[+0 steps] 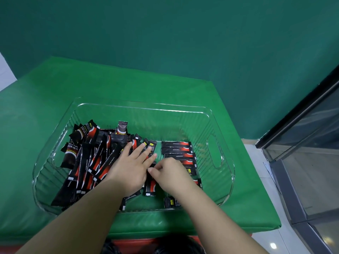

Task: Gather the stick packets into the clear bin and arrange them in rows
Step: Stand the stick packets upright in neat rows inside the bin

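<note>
Both hands work inside the clear bin [139, 107], centre of frame, in the head view. Left hand [131, 170] lies flat, fingers straight and spread, pressing on the edge of the loose heap of stick packets [88, 158] that fills the bin's left half. Right hand [169, 172] sits just beside it, fingers curled; it seems to pinch the top end of one upright packet [150, 186] between the two hands, though the contact is partly hidden. Started row [178, 153] lies at centre right, packets stacked with long axes running left-right. The packet between the hands runs top-bottom, crosswise to that row. Judgement: right hand is nearer the row, so it must turn the packet a quarter turn before laying it down.
</note>
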Demonstrator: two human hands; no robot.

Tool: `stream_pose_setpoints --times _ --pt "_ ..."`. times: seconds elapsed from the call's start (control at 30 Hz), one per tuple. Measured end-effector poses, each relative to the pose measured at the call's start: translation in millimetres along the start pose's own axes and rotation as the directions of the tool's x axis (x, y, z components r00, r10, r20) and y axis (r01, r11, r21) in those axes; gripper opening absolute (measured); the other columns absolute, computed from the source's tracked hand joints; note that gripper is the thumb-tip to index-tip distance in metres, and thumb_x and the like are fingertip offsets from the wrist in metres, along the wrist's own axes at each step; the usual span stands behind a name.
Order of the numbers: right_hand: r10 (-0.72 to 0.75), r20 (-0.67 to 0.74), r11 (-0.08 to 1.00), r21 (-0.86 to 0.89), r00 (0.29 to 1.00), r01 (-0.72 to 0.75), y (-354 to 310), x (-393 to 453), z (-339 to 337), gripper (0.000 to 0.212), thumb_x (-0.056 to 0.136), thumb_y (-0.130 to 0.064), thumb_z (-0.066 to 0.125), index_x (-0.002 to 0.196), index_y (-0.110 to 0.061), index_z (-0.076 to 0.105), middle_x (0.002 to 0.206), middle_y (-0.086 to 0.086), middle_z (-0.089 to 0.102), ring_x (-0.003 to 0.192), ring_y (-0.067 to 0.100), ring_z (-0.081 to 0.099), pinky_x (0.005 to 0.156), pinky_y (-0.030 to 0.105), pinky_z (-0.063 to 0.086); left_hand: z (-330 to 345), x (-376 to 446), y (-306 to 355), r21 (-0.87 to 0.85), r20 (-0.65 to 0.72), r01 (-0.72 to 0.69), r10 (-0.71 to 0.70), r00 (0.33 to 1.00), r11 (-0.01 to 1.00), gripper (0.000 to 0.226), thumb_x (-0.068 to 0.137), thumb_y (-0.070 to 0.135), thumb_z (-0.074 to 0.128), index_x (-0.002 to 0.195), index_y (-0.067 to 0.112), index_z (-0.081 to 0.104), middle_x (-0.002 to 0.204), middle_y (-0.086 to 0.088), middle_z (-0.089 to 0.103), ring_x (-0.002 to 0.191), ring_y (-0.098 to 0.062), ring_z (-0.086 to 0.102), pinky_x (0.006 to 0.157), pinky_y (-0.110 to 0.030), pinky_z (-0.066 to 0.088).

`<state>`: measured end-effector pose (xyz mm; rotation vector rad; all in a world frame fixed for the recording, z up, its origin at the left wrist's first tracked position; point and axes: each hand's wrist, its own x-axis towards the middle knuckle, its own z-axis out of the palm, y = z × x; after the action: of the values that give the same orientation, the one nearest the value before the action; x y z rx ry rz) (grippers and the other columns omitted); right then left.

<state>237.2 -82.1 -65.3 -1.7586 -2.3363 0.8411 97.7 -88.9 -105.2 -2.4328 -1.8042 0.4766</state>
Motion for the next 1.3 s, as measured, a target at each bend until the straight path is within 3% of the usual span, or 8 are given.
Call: stream_pose_setpoints --times 0.13,0.2,0.27,0.57,0.67,0.9,1.07,1.3 --pt "0.092 -0.008 0.995 0.041 0.996 -0.091 -8 -2 9 0.036 0.084 -0.028 0.066 0.111 -0.005 0.056 0.109 0.01 0.063 0.1 0.026 0.059 0.071 0.026 0.042 1 1 0 0.013 -0.008 -0.003 0.003 1.0 1.0 0.061 0.103 0.036 0.019 0.154 0.021 -0.009 0.163 -0.005 -0.008 0.149 -0.027 -0.012 0.115 -0.054 -0.011" --pt "0.118 -0.025 0.993 0.035 0.993 -0.117 -8 -2 12 0.021 0.082 -0.023 0.068 0.087 -0.008 0.053 0.085 0.007 0.06 0.082 0.025 0.053 0.055 0.025 0.035 2 0 0 0.004 -0.019 0.002 -0.002 1.0 1.0 0.06 0.103 0.037 0.019 0.155 0.021 -0.007 0.163 -0.005 -0.006 0.149 -0.026 -0.01 0.116 -0.053 -0.01" --pt "0.145 -0.027 0.989 -0.005 0.989 -0.145 -6 -2 15 0.037 0.08 -0.02 0.068 0.063 -0.014 0.036 0.061 0.001 0.041 0.071 0.023 0.045 0.042 0.022 0.024 2 0 0 -0.004 -0.02 0.0 -0.001 1.0 1.0 0.06 0.103 0.037 0.018 0.155 0.021 -0.006 0.163 -0.005 -0.006 0.149 -0.026 -0.01 0.116 -0.053 -0.01" --pt "0.212 0.058 0.973 0.079 0.975 -0.216 -5 3 11 0.032 0.082 -0.009 0.058 0.055 -0.009 0.041 0.051 0.005 0.041 0.041 0.014 0.032 0.028 0.016 0.019 3 0 -1 0.005 -0.015 0.005 -0.005 1.0 1.0 0.061 0.103 0.036 0.016 0.153 0.012 -0.011 0.163 -0.005 -0.009 0.149 -0.025 -0.011 0.116 -0.053 -0.011" --pt "0.204 0.037 0.974 0.091 0.978 -0.207 7 -6 -20 0.028 0.09 -0.017 0.056 0.062 -0.017 0.058 0.056 0.0 0.052 0.037 0.005 0.042 0.033 0.014 0.028 2 -1 -1 0.004 -0.008 -0.002 0.002 1.0 1.0 0.061 0.103 0.037 0.015 0.153 0.013 -0.01 0.162 -0.005 -0.009 0.149 -0.025 -0.011 0.116 -0.053 -0.012" --pt "0.109 0.168 0.937 -0.347 0.98 -0.045 32 -15 -59 0.018 0.092 -0.012 0.057 0.106 -0.011 0.069 0.105 0.006 0.068 0.085 0.017 0.057 0.076 0.02 0.041 2 0 -2 0.023 0.006 -0.004 0.004 1.0 1.0 0.061 0.104 0.038 0.013 0.153 0.014 -0.011 0.162 -0.004 -0.011 0.149 -0.025 -0.012 0.116 -0.053 -0.012" --pt "0.159 0.238 0.856 -0.516 0.958 -0.014 51 -5 -27 0.02 0.088 -0.006 0.059 0.104 -0.009 0.069 0.105 0.009 0.069 0.079 0.021 0.056 0.068 0.023 0.041 1 -1 -2 0.024 0.007 -0.002 0.002 1.0 1.0 0.061 0.103 0.039 0.014 0.154 0.014 -0.01 0.162 -0.004 -0.009 0.149 -0.025 -0.011 0.116 -0.053 -0.011" --pt "-0.1 0.126 0.882 -0.448 0.987 0.147 51 -25 -26 0.016 0.089 -0.014 0.06 0.105 -0.013 0.063 0.106 0.007 0.06 0.099 0.024 0.057 0.08 0.03 0.047 -1 -1 -1 0.03 0.015 0.002 -0.003 1.0 1.0 0.061 0.103 0.04 0.013 0.154 0.014 -0.01 0.163 -0.004 -0.009 0.149 -0.024 -0.011 0.116 -0.053 -0.011"
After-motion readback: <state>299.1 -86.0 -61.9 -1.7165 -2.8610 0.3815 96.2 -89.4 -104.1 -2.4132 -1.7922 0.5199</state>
